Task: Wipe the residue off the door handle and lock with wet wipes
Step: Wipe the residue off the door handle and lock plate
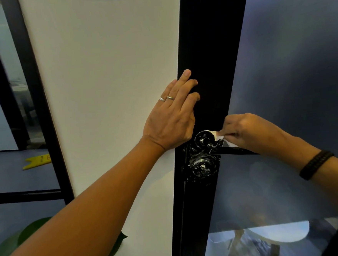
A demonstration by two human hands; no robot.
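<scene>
White wet wipe [219, 136], soft, bunched in right hand [242, 131] fingertips against handle [205, 140]; left hand [173, 115] flat, fingers extended, bracing frame [205, 65].

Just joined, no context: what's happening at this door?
A person is cleaning the door hardware. The right hand presses a wet wipe against the upper rose of the handle. The left hand lies flat, fingers on the black door frame, apparently bracing it. White residue shows on the handle base and the lock below, so more wiping remains.
</scene>
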